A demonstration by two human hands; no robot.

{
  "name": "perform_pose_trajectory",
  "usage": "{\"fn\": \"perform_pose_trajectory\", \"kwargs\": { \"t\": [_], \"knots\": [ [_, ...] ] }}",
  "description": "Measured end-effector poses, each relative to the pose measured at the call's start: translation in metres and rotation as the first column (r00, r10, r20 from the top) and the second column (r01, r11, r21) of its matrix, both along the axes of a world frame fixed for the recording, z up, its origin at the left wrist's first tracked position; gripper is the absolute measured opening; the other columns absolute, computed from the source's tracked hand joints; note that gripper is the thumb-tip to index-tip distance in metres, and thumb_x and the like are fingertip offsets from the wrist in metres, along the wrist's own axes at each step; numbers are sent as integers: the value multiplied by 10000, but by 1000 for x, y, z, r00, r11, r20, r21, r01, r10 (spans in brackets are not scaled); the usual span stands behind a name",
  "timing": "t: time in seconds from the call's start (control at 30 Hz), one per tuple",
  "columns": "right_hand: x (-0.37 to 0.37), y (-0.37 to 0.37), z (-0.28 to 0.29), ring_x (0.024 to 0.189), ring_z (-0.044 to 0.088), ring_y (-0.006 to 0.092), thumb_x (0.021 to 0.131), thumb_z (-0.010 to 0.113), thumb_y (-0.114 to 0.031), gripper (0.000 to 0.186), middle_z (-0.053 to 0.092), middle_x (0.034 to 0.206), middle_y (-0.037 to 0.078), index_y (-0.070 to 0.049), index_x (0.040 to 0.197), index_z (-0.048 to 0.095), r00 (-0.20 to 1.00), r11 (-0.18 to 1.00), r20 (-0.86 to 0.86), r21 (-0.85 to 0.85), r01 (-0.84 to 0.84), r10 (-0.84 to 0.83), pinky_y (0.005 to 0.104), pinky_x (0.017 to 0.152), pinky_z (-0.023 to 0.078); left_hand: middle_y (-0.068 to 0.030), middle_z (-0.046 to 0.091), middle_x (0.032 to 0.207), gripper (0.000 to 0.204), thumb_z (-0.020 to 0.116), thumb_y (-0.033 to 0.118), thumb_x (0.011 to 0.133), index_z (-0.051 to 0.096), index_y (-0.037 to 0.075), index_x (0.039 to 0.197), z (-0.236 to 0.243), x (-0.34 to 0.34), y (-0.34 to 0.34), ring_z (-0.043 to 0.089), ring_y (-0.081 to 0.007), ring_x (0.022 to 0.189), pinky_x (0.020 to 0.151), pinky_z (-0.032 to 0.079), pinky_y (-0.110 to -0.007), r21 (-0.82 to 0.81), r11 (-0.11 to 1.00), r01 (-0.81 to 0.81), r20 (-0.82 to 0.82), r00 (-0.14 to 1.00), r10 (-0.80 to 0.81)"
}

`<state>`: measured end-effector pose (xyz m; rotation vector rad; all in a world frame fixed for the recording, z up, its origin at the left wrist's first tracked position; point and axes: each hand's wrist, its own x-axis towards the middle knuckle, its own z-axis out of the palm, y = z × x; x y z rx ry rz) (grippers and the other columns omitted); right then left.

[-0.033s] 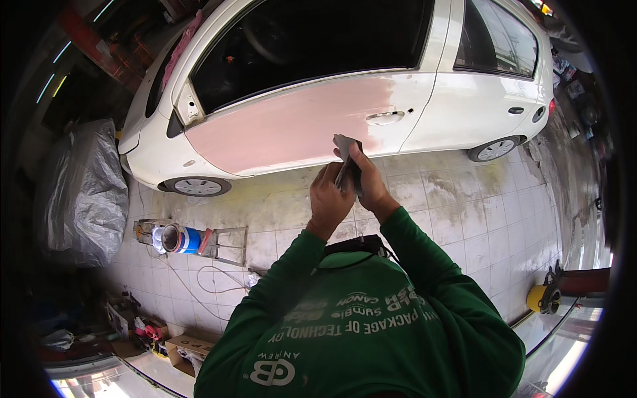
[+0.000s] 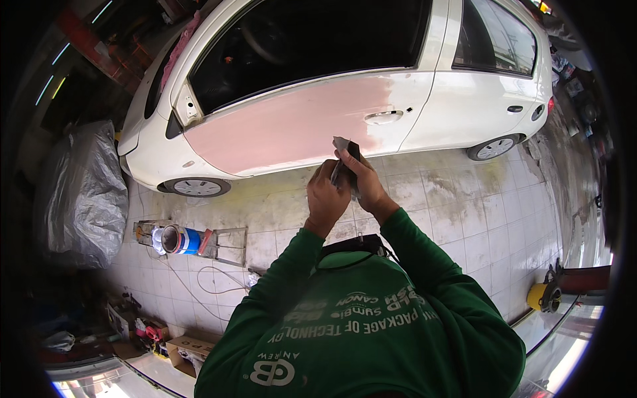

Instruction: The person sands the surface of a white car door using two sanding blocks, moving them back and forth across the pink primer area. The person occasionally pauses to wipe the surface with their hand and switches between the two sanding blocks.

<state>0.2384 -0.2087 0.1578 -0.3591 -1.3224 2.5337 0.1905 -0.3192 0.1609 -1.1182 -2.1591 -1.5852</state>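
Both my hands are raised in front of me, close together, with a folded sheet of dark grey sandpaper [image 2: 351,152] between them. My right hand [image 2: 370,187] grips its right side, the thumb pressed along it. From the left, my left hand [image 2: 328,200] holds the lower part with curled fingers. The sheet's upper corner sticks up past the fingers; its lower end is partly hidden by them. Beyond my hands stands a white car, its front door [image 2: 285,126] coated with a matte pink patch. The silvery door handle [image 2: 383,118] lies just above the sheet.
On the tiled floor [image 2: 272,245] at the left, a blue can [image 2: 188,241] sits on a low metal stand [image 2: 232,242], with a hose [image 2: 202,290] nearby. Grey plastic sheeting [image 2: 86,192] covers something at far left. A yellow-and-black object [image 2: 544,298] stands at right.
My hands have shifted slightly left with the sandpaper. The sheet is turned a little, so more of its dark face shows.
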Motion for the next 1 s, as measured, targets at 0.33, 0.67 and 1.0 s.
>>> {"fn": "perform_pose_trajectory", "kwargs": {
  "t": [0.33, 0.67, 1.0],
  "knots": [
    [8, 18, 9, 1358, 453, 221, 1023, 598, -349, 721, 418, 1557, 143, -39, 1593, 283, 986, 938, 61, 320, 131, -158, 361, 1167, 318, -149, 660, 749, 244, 588, 196, 1032, 642, -36, 981, 30, -20, -6, 631, -205, 646, 616, 510, -335, 199, 980, -10, 339, 939, -60],
    [-5, 39, 19, 1497, 289, 334, 922, 163, -853, 1097, 230, 1665, 132, 9, 1602, 180, 996, 999, -78, -33, 34, -36, 474, 1202, 216, -169, 635, 876, 159, 656, 36, 854, 627, 3, 1007, 26, 36, 6, 640, -372, 842, 721, 519, -449, -76, 987, 142, -89, 985, -149],
    [15, 11, 2, 1054, 661, 210, 956, 692, -115, 635, 631, 1285, 125, 19, 1505, 403, 996, 994, 0, 70, -87, 87, 321, 973, 514, -150, 709, 941, 188, 682, 106, 933, 653, -61, 1016, 0, -61, -17, 678, -236, 838, 698, 541, -356, 301, 949, -96, 503, 861, -73]
  ]
}}
